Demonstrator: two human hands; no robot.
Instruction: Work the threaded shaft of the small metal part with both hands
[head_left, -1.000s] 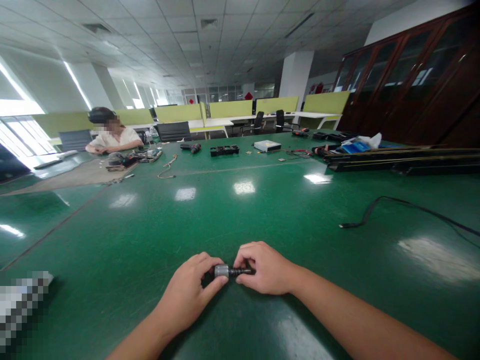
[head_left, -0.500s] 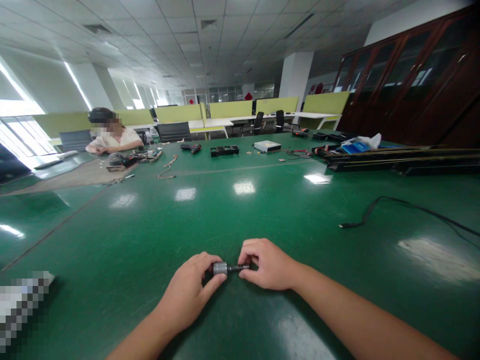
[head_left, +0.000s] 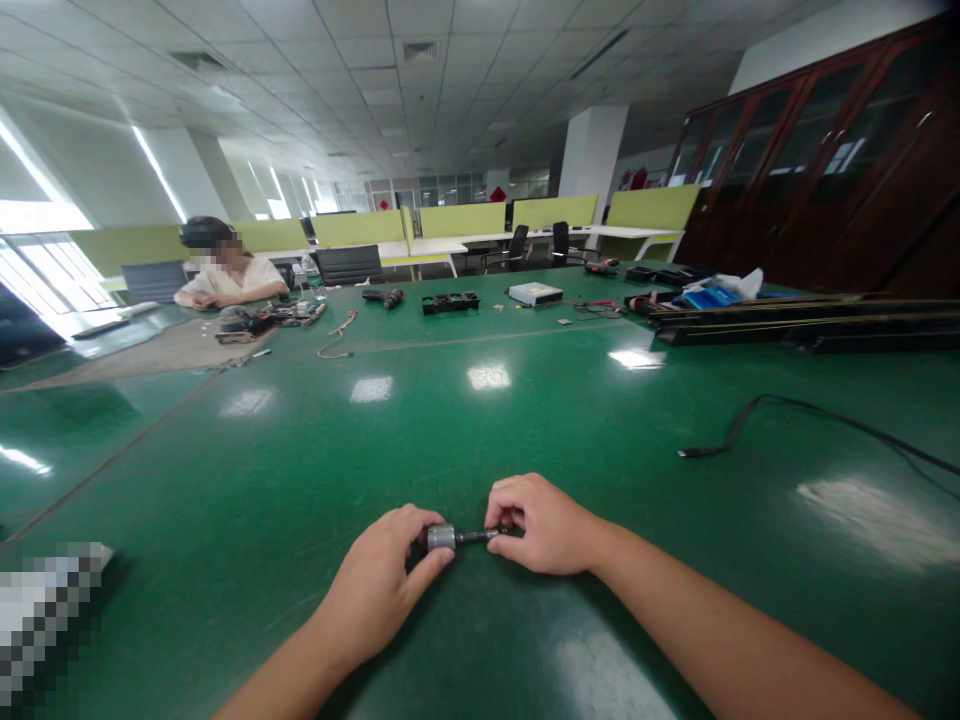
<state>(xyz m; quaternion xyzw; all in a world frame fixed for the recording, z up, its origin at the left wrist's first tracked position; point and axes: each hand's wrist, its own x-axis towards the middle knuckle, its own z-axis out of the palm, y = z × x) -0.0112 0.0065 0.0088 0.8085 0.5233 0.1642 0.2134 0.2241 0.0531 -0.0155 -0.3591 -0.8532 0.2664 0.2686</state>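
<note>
A short grey metal cylinder (head_left: 441, 537) with a thin dark shaft (head_left: 470, 537) lies level just above or on the green table; its exact kind I cannot make out. My left hand (head_left: 386, 565) is closed around the cylinder, thumb in front and fingers behind, hiding its left end. On the right, my right hand (head_left: 541, 528) pinches the far end of the shaft between thumb and curled fingers. A bare stretch of shaft shows between the two hands. What sits under the right fingertips is mostly hidden.
A black cable (head_left: 739, 425) lies to the right. Farther back are a power drill (head_left: 384, 297), a black bracket (head_left: 450, 302), a white box (head_left: 535, 293) and long dark rails (head_left: 795, 318). Another person (head_left: 232, 275) sits at the far left. A blurred object (head_left: 49, 605) stands near left.
My right hand has slid slightly right along the shaft, away from my left hand, so more of the shaft shows. The left hand keeps its hold on the cylinder.
</note>
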